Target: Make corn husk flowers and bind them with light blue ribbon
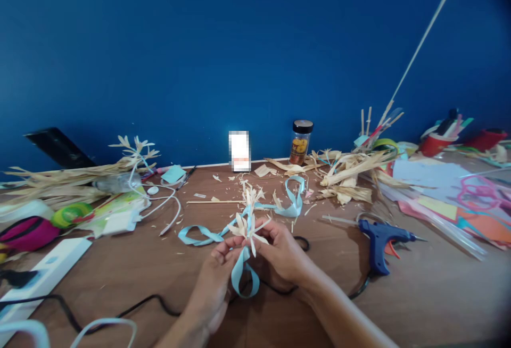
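Close together over the near middle of the table, my two hands work on a pale corn husk flower [241, 226] with a light blue ribbon [294, 200] around it. My left hand [211, 279] is closed, its fingertips pinching the ribbon at the flower's lower left. On the other side, my right hand [288, 252] has thumb and fingers closed on the flower's petals. A ribbon loop hangs below the fingertips, and longer curls spread to both sides behind. Another pale husk flower [252, 195] stands just beyond. The exact finger contact is partly hidden.
Right of my hands lies a blue glue gun [376, 241]; its black cord [154, 298] runs leftward. A white power strip [50, 276] is at left. Dried husks [349, 175], a lidded jar [300, 143] and a blurred bright rectangle [239, 151] stand near the blue wall.
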`<state>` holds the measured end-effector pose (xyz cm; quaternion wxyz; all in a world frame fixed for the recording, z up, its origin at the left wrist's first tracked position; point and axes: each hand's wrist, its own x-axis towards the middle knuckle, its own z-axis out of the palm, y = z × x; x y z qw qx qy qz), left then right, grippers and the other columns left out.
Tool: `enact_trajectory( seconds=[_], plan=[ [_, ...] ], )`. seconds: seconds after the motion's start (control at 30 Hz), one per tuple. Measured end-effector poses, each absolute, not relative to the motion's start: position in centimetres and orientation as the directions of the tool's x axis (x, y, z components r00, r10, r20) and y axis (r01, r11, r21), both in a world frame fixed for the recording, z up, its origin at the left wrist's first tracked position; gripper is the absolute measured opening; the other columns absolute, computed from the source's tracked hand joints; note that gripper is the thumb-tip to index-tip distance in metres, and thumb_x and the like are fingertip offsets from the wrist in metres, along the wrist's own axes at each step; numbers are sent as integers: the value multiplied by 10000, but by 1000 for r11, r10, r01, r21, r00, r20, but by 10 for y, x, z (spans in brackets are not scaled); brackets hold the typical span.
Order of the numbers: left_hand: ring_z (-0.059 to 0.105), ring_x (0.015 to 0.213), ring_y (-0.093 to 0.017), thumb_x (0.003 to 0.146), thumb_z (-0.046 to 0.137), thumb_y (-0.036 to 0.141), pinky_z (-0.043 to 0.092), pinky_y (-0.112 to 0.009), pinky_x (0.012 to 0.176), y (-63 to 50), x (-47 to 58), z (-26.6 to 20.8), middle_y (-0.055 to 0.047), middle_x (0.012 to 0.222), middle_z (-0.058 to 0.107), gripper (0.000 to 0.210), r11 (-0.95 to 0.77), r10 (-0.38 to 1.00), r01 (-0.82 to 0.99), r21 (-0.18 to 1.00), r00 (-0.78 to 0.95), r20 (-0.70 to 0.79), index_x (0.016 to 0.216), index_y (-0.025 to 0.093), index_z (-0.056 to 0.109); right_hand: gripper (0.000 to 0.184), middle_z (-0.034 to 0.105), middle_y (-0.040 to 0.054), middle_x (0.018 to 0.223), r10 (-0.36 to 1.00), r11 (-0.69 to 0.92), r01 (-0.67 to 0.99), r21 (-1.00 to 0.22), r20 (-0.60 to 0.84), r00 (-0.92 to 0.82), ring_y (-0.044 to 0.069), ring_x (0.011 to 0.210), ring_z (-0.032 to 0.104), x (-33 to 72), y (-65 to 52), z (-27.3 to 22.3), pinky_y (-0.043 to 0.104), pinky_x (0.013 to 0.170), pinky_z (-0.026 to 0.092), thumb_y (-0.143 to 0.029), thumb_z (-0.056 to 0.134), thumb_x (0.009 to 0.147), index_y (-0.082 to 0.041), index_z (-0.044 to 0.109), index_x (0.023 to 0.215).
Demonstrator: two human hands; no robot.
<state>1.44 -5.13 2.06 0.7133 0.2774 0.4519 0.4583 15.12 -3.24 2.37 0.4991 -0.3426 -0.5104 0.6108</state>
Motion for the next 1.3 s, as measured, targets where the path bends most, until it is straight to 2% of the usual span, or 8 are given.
enact_trajectory(
  seconds=[0.13, 0.33, 0.6, 0.73, 0.83, 0.97, 1.13, 1.3],
  plan=[
    [537, 487, -81, 660, 690, 242, 428, -186, 470, -51, 14, 16, 6, 633, 611, 301, 414, 910, -424, 806, 191, -367, 920, 163, 561, 98, 565, -10, 694, 966, 47, -232, -972, 103, -236, 130, 658, 529, 151, -32, 25, 244, 615, 408, -225, 608, 738, -159, 562, 794],
    [443, 432, -34, 644, 704, 226, 363, -144, 423, -52, 15, 18, 30, 597, 555, 205, 435, 900, -448, 781, 203, -385, 780, 144, 575, 81, 573, -25, 649, 971, 30, -238, -971, 85, -223, 121, 633, 532, 150, -32, 27, 229, 599, 407, -210, 612, 731, -170, 555, 772],
    [482, 492, -50, 612, 726, 177, 404, -155, 488, -52, 17, 19, 35, 608, 547, 206, 434, 901, -499, 750, 243, -359, 722, 157, 553, 67, 575, -28, 637, 961, 48, -235, -971, 109, -254, 108, 610, 526, 150, -33, 26, 207, 572, 395, -194, 601, 736, -167, 542, 757],
    [504, 520, -66, 593, 737, 199, 406, -167, 488, -52, 19, 18, 24, 658, 575, 234, 374, 927, -493, 786, 175, -331, 735, 170, 554, 63, 557, -33, 621, 967, 83, -190, -978, 125, -220, 108, 600, 515, 149, -32, 25, 201, 555, 386, -190, 590, 742, -172, 534, 721],
    [516, 548, -78, 595, 731, 235, 415, -177, 517, -52, 18, 14, 16, 663, 596, 218, 318, 947, -410, 855, 94, -307, 746, 167, 590, 43, 547, -37, 608, 973, 94, -170, -981, 127, -192, 109, 594, 517, 150, -32, 26, 204, 559, 392, -161, 571, 744, -176, 534, 726],
    [540, 580, -108, 617, 702, 268, 423, -199, 565, -51, 15, 11, -14, 651, 636, 185, 287, 957, -237, 928, 102, -270, 753, 149, 662, 26, 550, -31, 625, 975, 122, -116, -986, 141, -171, 116, 610, 532, 151, -31, 27, 218, 591, 405, -145, 558, 744, -171, 557, 743],
    [581, 655, -165, 640, 667, 280, 438, -241, 635, -50, 13, 16, -36, 690, 674, 235, 266, 960, -84, 960, 114, -256, 835, 151, 697, 50, 564, -27, 655, 975, 120, -105, -987, 137, -177, 108, 607, 525, 152, -30, 22, 206, 574, 396, -136, 543, 742, -174, 570, 762],
    [585, 657, -183, 672, 628, 273, 439, -240, 629, -49, 12, 22, -28, 703, 686, 220, 172, 973, 103, 980, 140, -185, 847, 171, 713, 30, 550, -36, 630, 977, 71, -151, -986, 100, -189, 95, 571, 494, 151, -30, 19, 192, 541, 372, -155, 564, 729, -173, 569, 753]
  ],
)
